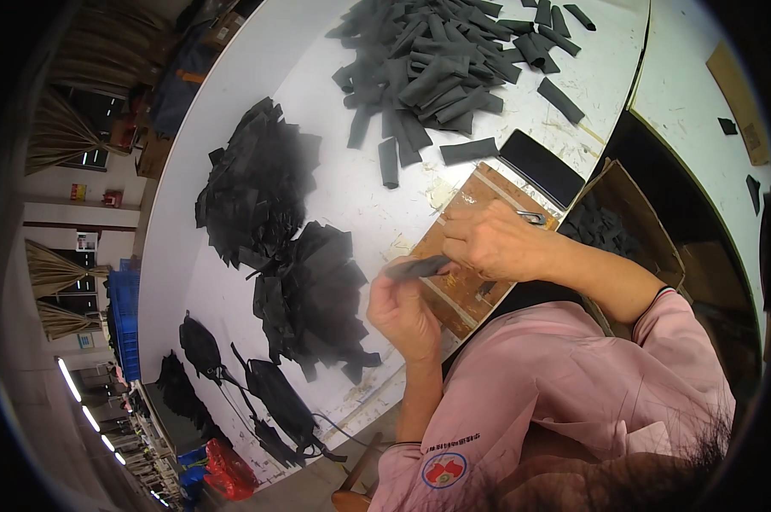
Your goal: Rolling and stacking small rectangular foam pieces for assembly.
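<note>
A small dark grey fabric piece [415, 268] is held between my two hands above a worn wooden board [447, 309]. My left hand [405, 317] pinches it between thumb and fingers. At the other end of the piece, my right hand [494, 241] is closed with its fingertips on the fabric. A shiny metal tool [532, 218] shows beside the back of my right hand; I cannot tell whether that hand grips it. A black phone [542, 167] lies at the board's far edge, near a single grey fabric tube [469, 152].
Grey fabric tubes [437, 77] form a big heap at the far side of the white table [343, 188]. Flat black fabric pieces [257, 179] lie in two piles to the left, beyond black pouches with straps [279, 401]. On my right stands an open cardboard box [637, 192] holding grey pieces.
</note>
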`<state>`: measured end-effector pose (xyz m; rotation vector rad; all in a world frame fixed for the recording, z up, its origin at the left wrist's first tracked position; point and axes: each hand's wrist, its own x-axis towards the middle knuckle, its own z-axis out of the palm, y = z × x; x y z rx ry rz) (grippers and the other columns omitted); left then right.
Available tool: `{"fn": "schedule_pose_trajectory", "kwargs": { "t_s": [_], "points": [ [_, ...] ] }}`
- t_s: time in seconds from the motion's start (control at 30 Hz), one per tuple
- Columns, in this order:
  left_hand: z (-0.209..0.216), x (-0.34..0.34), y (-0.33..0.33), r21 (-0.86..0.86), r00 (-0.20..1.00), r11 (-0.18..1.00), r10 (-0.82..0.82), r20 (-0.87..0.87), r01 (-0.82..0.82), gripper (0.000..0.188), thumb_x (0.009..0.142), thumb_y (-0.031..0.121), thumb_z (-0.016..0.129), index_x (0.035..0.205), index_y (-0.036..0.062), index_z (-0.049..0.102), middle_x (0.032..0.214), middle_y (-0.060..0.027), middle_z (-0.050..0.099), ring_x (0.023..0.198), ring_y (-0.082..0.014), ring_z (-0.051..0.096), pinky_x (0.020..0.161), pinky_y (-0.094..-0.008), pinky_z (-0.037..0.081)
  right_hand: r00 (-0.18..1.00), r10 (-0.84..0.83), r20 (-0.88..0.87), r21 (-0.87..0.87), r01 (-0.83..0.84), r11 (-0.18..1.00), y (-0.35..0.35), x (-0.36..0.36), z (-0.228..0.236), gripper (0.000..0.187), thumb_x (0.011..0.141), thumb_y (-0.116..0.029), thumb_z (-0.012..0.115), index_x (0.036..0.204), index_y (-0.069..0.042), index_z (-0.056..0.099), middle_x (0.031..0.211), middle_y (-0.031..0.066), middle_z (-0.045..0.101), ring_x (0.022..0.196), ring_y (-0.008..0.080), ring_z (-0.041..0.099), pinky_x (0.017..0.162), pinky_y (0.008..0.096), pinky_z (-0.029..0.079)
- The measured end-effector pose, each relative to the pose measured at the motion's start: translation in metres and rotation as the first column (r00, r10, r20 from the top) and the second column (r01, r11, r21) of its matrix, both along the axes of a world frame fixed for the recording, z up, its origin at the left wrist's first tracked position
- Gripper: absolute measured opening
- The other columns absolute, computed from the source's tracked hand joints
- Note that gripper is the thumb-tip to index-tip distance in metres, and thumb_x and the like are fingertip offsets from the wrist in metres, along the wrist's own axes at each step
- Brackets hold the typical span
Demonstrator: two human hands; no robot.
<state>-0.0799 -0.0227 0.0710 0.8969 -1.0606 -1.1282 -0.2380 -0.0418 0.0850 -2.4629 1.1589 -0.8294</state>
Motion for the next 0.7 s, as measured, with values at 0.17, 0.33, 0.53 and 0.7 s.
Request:
{"fn": "schedule_pose_trajectory", "kwargs": {
  "t_s": [0.17, 0.33, 0.53, 0.7],
  "points": [
    [-0.016, -0.003, 0.000, 0.069, 0.977, 0.976, -0.201, -0.067, 0.205, 0.015, 0.079, 0.002, 0.055, 0.092, -0.0055, 0.053, 0.092, -0.0108, 0.057, 0.088, -0.0163, 0.052, 0.080, -0.0272, 0.040, 0.974, -0.031, 0.224, -0.022, 0.037, 0.999, 0.005, 0.003, -0.033, 0.026, 0.071, -0.024, 0.061, 0.065, -0.002, 0.047, 0.064, 0.0087, 0.045, 0.062, 0.0256, 0.049, 0.049, 0.0350, 0.039],
    [0.007, 0.002, -0.024, -0.055, 0.899, 0.909, -0.397, 0.185, 0.413, 0.012, 0.074, 0.001, 0.059, 0.085, -0.0042, 0.056, 0.099, -0.0094, 0.054, 0.087, -0.0157, 0.052, 0.079, -0.0262, 0.040, 0.971, 0.034, 0.238, -0.077, -0.016, 0.997, 0.005, -0.001, -0.015, 0.015, 0.074, -0.014, 0.058, 0.077, 0.000, 0.053, 0.072, 0.0118, 0.054, 0.066, 0.0290, 0.054, 0.057, 0.0354, 0.044],
    [0.011, -0.003, -0.031, 0.118, 0.785, 0.909, -0.407, 0.467, 0.401, 0.011, 0.070, 0.001, 0.062, 0.079, -0.0043, 0.058, 0.082, -0.0090, 0.054, 0.073, -0.0132, 0.053, 0.063, -0.0237, 0.043, 0.903, -0.083, 0.421, 0.120, 0.035, 0.992, 0.008, 0.011, -0.064, 0.014, 0.078, -0.015, 0.055, 0.078, -0.001, 0.052, 0.065, 0.0139, 0.051, 0.059, 0.0319, 0.051, 0.054, 0.0374, 0.042],
    [0.028, -0.006, -0.023, 0.111, 0.736, 0.918, -0.374, 0.564, 0.380, 0.011, 0.071, 0.004, 0.062, 0.077, -0.0043, 0.060, 0.077, -0.0087, 0.055, 0.068, -0.0121, 0.051, 0.060, -0.0236, 0.041, 0.921, -0.027, 0.388, 0.072, -0.002, 0.997, 0.011, 0.004, -0.045, 0.014, 0.079, -0.016, 0.054, 0.075, -0.002, 0.051, 0.063, 0.0136, 0.051, 0.057, 0.0326, 0.050, 0.053, 0.0376, 0.042]
  ]
}}
